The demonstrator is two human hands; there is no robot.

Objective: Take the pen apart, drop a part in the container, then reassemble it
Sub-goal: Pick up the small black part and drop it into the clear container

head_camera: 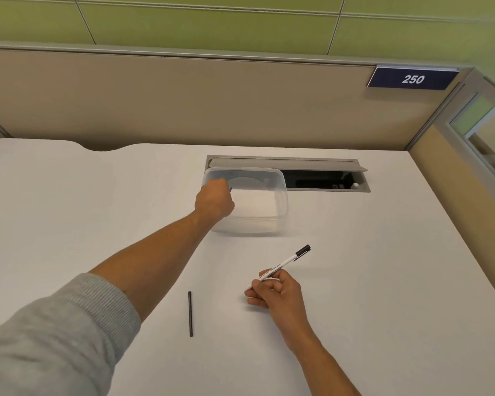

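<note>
My left hand [214, 200] is stretched out over the near left corner of the clear plastic container [277, 178], fingers closed around a small dark pen part [230, 189] of which only a tip shows. My right hand [275, 290] rests on the white table and grips the white pen barrel [283, 262], whose black end points up and to the right. A thin black rod, the ink refill [190, 313], lies loose on the table between my arms.
Behind the container an open cable hatch [323, 180] is sunk into the white table [97, 210]. A beige partition [183, 104] bounds the back and right side, with a sign reading 250 [413, 79].
</note>
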